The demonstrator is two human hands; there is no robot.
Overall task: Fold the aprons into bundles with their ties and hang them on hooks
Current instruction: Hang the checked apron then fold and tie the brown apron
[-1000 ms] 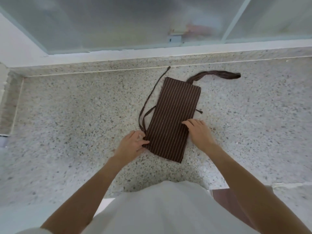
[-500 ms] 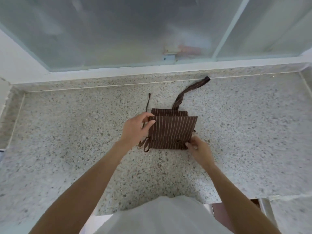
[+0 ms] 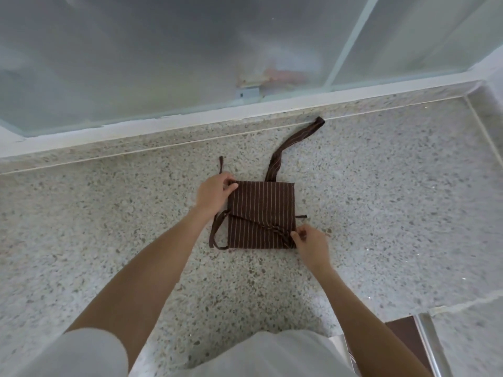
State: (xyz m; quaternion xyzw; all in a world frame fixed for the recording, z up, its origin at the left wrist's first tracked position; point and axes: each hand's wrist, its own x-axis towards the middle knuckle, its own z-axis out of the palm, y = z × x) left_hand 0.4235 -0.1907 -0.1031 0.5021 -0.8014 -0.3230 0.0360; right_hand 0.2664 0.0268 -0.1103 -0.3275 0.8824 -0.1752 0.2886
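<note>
A brown apron (image 3: 261, 208) with thin pale stripes lies folded into a near-square bundle on the speckled stone counter (image 3: 109, 227). My left hand (image 3: 215, 193) pinches its far left corner. My right hand (image 3: 310, 244) pinches the near right corner, where a thin tie crosses the fabric. A wide striped neck strap (image 3: 288, 144) runs from the bundle's far edge toward the wall. A thin tie end (image 3: 221, 164) sticks out beyond my left hand, and a tie loop (image 3: 216, 232) hangs off the left side.
A frosted glass window (image 3: 190, 50) with a white sill runs along the back of the counter. The counter ends in a raised ledge at the right (image 3: 487, 112). A dark brown panel (image 3: 408, 338) with a metal rail shows below the counter at the lower right.
The long folded apron has been folded in half, near end over far end, into a square bundle. My left hand moved to the far left corner; my right stayed at the near right corner.
</note>
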